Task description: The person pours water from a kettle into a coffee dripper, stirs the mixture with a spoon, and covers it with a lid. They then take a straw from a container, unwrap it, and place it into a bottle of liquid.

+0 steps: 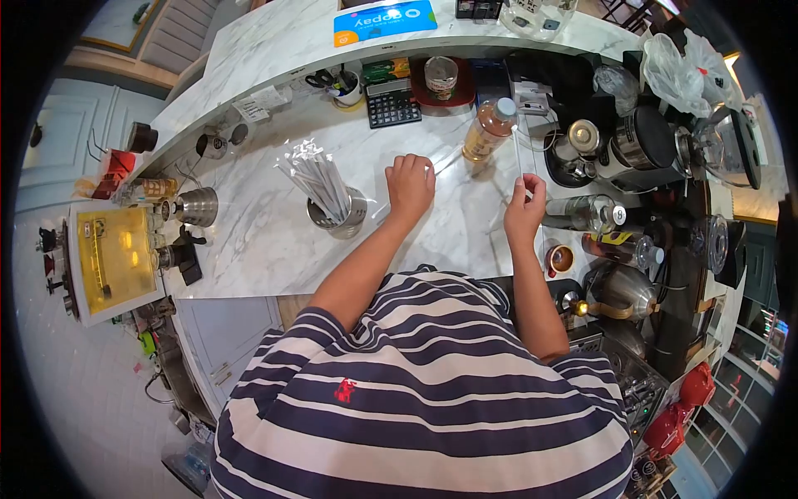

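Observation:
Between the thumb and fingers of my right hand (525, 200) is a thin white straw (517, 150), pointing away from me over the counter. Just left of its tip stands an amber bottle (489, 130) with a pale cap. My left hand (410, 187) rests on the marble counter (453, 216) with its fingers curled under; the inside of the grip is hidden. To the left of that hand, a metal cup (339, 218) holds a bunch of wrapped straws (316, 179) standing upright and leaning left.
A calculator (393, 104) and a pen cup (347, 90) sit at the back. Right of my right hand are a clear bottle (582, 214), a small cup (560, 259) and a steel kettle (619, 291). A gooseneck pot (198, 206) stands at the left.

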Tool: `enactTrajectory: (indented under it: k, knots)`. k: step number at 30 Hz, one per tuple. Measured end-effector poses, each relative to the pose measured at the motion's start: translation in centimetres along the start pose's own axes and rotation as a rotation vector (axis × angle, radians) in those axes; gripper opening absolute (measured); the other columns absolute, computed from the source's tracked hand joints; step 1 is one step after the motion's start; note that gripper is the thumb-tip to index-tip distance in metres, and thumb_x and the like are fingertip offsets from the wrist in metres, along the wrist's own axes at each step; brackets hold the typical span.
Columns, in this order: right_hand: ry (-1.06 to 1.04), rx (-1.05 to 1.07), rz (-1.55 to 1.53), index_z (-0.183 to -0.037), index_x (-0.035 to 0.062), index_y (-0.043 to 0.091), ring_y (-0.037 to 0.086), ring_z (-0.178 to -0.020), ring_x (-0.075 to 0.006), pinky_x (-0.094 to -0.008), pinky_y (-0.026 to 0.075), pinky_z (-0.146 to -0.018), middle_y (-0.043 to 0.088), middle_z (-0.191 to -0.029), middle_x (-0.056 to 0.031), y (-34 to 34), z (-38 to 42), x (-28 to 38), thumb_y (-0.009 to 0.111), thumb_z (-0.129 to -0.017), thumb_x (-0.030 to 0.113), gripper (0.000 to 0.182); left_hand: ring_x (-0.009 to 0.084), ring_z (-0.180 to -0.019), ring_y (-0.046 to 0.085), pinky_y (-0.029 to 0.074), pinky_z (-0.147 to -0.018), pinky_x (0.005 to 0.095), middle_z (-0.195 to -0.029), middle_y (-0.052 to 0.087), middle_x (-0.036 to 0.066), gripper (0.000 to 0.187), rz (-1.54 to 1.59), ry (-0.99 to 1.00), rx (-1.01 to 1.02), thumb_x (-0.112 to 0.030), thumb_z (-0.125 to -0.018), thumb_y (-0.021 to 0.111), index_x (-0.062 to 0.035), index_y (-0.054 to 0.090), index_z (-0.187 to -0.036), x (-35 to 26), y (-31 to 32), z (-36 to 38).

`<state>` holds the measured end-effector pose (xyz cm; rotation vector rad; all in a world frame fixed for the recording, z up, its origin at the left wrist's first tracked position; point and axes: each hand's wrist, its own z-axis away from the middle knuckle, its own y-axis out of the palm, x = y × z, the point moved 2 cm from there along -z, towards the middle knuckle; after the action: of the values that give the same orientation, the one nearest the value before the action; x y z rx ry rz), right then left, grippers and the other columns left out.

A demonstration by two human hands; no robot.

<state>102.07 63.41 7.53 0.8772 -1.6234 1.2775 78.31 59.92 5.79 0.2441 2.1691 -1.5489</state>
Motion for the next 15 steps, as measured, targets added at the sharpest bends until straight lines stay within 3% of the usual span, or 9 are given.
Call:
enactTrajectory:
  k: [6,8,12,15]
  knots:
    - [0.020,0.047,-0.113,-0.109,0.0014,0.067,0.063,-0.102,-0.0252,-0.0376,0.051,-0.087,0.068,-0.106,-0.0108,0.6,2.9,1.2,0.068,-0.099,0.014,0.016,0.0306,-0.100,0.060,0.047,-0.084,0.0436,-0.100,0.066,0.008,0.012,0.365,-0.025,-0.088,-0.010,-0.090,0.072,-0.0076,0.066,-0.100,-0.2,-4.3,4.2]
    - [-0.071,0.060,0.023,-0.108,0.0030,0.069,0.062,-0.104,-0.0245,-0.0371,0.051,-0.087,0.069,-0.104,-0.0089,0.6,4.1,2.6,0.070,-0.096,0.013,0.015,0.0308,-0.097,0.063,0.050,-0.084,0.0412,-0.099,0.068,0.009,0.011,0.465,-0.041,-0.078,-0.010,-0.092,0.071,-0.0057,0.067,-0.101,0.2,-6.3,5.7]
    - [-0.089,0.114,0.093,-0.106,0.0056,0.073,0.060,-0.106,-0.0232,-0.0369,0.049,-0.089,0.073,-0.099,-0.0060,1.5,6.2,4.6,0.074,-0.093,0.013,0.015,0.0251,-0.092,0.068,0.052,-0.083,0.0360,-0.097,0.072,0.011,0.014,0.621,-0.174,-0.002,-0.012,-0.095,0.071,-0.0020,0.067,-0.106,2.7,-9.3,9.1]
    - [-0.076,0.120,0.104,-0.109,0.0053,0.072,0.061,-0.097,-0.0200,-0.0360,0.050,-0.084,0.073,-0.097,-0.0057,2.7,8.0,6.3,0.075,-0.092,0.012,0.018,0.0188,-0.093,0.069,0.052,-0.083,0.0337,-0.099,0.075,0.009,0.019,0.655,-0.253,0.031,-0.012,-0.097,0.070,-0.0015,0.068,-0.112,4.4,-12.0,11.1]
